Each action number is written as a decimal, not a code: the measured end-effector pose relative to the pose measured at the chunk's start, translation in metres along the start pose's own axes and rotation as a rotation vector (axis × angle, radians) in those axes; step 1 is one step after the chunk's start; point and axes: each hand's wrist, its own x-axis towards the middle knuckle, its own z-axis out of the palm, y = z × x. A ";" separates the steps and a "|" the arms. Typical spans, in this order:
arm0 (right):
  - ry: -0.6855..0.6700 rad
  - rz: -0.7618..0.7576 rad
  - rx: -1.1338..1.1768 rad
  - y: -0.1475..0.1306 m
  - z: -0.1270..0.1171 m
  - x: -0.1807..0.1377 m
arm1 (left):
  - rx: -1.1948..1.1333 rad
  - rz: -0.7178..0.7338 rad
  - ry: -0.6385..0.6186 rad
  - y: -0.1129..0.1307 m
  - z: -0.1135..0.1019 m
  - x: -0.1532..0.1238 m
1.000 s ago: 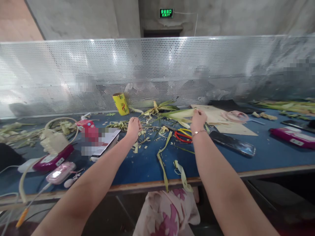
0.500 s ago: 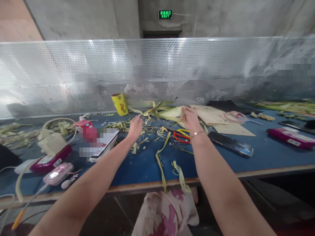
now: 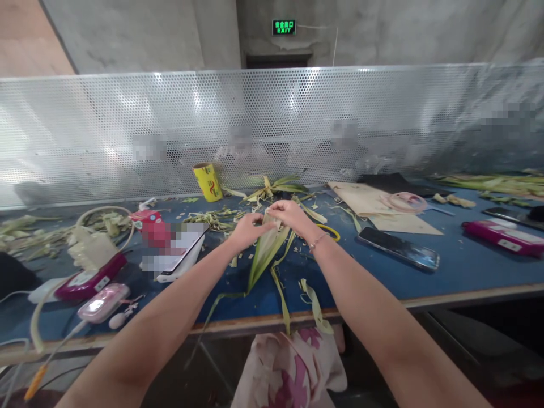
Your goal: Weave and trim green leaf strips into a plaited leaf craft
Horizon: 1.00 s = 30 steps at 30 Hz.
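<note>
Both my hands meet over the middle of the blue table (image 3: 446,272). My right hand (image 3: 291,215) pinches the top end of a long green leaf (image 3: 264,252) that hangs down toward me, its thin tip trailing past the table's front edge. My left hand (image 3: 245,231) grips the same leaf at its left edge, fingers closed on it. Loose leaf strips (image 3: 312,303) and small cuttings lie on the table under and around my hands.
Yellow-handled scissors (image 3: 330,231) lie just right of my right wrist, a black phone (image 3: 397,248) further right. A white phone (image 3: 178,255), magenta devices (image 3: 87,277) and cables sit at left. A yellow roll (image 3: 208,181) and a perforated metal screen (image 3: 127,130) stand behind, people beyond it.
My right hand picked a leaf from the pile at the back and pulled it left and toward me. My left hand, open before, has closed on the leaf.
</note>
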 end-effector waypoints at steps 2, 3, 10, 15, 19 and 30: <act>0.080 -0.032 0.002 0.000 0.005 0.002 | 0.009 -0.070 0.013 0.002 0.004 -0.001; 0.129 -0.037 0.024 0.001 0.007 0.003 | -0.027 -0.114 0.025 0.002 0.006 -0.001; 0.109 0.192 0.157 -0.001 0.003 0.002 | -0.258 -0.286 0.222 -0.005 0.006 0.001; 0.040 0.174 0.146 -0.004 0.007 -0.002 | -0.400 -0.300 0.286 -0.003 0.008 0.000; 0.048 0.196 0.286 -0.008 0.010 -0.002 | -0.640 -0.311 0.268 0.002 0.011 -0.001; 0.076 0.274 0.507 -0.017 0.021 -0.005 | -0.590 -0.262 0.344 -0.002 0.010 0.001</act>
